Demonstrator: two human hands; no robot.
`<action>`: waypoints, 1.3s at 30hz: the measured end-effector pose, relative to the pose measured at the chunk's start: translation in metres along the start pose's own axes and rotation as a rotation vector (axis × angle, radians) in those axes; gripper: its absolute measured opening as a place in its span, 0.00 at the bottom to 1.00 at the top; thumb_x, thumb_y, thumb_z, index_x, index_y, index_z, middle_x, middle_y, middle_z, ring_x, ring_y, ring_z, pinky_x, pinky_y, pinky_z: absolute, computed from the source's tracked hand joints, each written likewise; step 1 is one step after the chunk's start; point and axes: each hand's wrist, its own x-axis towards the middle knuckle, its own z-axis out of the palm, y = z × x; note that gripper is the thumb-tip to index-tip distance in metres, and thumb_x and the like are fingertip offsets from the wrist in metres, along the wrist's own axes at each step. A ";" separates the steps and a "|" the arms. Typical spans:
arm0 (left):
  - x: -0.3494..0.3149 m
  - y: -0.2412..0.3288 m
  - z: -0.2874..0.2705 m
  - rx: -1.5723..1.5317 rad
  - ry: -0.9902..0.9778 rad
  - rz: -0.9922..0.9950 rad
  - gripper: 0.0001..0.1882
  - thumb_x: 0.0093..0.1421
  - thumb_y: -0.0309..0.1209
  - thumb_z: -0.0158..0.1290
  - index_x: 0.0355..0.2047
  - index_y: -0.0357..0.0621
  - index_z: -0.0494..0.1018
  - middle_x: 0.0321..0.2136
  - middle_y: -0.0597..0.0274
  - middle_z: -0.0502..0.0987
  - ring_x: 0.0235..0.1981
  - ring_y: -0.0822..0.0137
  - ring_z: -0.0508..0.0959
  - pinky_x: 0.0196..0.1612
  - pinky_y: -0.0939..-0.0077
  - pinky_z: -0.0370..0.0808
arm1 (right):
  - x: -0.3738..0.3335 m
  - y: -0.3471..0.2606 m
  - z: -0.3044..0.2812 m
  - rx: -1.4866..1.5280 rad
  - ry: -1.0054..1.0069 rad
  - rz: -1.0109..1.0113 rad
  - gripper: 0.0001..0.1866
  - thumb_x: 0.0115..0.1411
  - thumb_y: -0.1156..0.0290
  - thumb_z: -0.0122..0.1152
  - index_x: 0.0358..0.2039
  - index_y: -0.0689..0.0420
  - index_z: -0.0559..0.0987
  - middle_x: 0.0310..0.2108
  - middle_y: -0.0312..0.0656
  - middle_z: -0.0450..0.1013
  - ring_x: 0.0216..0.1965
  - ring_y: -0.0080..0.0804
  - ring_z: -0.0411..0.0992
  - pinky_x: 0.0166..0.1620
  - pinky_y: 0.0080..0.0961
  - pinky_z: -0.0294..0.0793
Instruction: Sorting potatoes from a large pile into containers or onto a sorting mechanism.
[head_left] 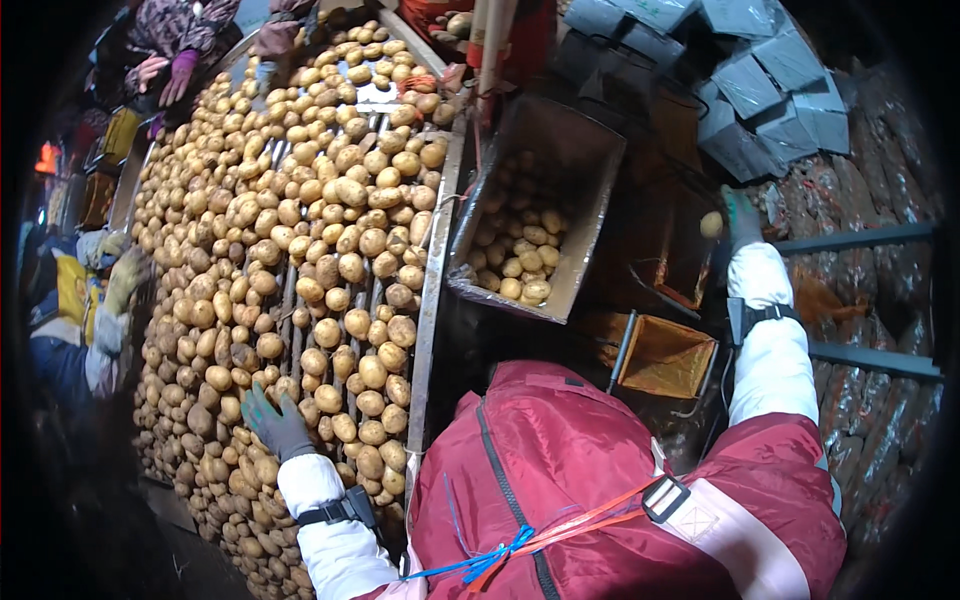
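Observation:
My left hand (277, 422), in a grey glove with green fingertips, lies with fingers apart on the potatoes (345, 190) that cover a roller sorting table. Around it are several yellow-brown potatoes, some with soil on them; it grips none that I can see. My right hand (742, 216), gloved in green and grey, is stretched far out to the right. Its fingers look extended, and a single potato (711, 224) shows just left of it, apart from the fingers, above a dark box.
A plastic-lined box (580, 245) partly filled with potatoes stands right of the table's metal edge (432, 290). Near me is an orange-lined basket (668, 355). Grey-blue packages (745, 85) are piled at far right, beside metal bars (860, 238). Co-workers' gloved hands (128, 275) appear across the table.

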 end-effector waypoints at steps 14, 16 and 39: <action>-0.042 0.126 0.012 -0.491 0.052 0.168 0.28 0.56 0.34 0.57 0.58 0.42 0.69 0.56 0.43 0.71 0.57 0.43 0.70 0.62 0.51 0.65 | -0.155 -0.403 0.199 0.966 -1.177 0.055 0.21 0.70 0.59 0.52 0.53 0.63 0.77 0.42 0.43 0.79 0.36 0.30 0.79 0.42 0.25 0.80; -0.034 0.130 -0.016 -0.533 0.061 0.156 0.27 0.57 0.32 0.58 0.57 0.43 0.70 0.57 0.44 0.70 0.57 0.44 0.69 0.62 0.53 0.65 | -0.183 -0.437 0.220 1.000 -1.276 0.112 0.18 0.69 0.64 0.53 0.51 0.62 0.79 0.39 0.40 0.80 0.34 0.25 0.78 0.38 0.21 0.78; 0.058 0.068 -0.017 -0.644 -0.052 -0.192 0.24 0.57 0.36 0.61 0.54 0.42 0.73 0.53 0.46 0.74 0.54 0.47 0.74 0.58 0.60 0.71 | -0.271 -0.490 0.303 0.963 -2.032 0.662 0.26 0.66 0.48 0.57 0.53 0.57 0.73 0.48 0.41 0.73 0.47 0.36 0.75 0.44 0.35 0.83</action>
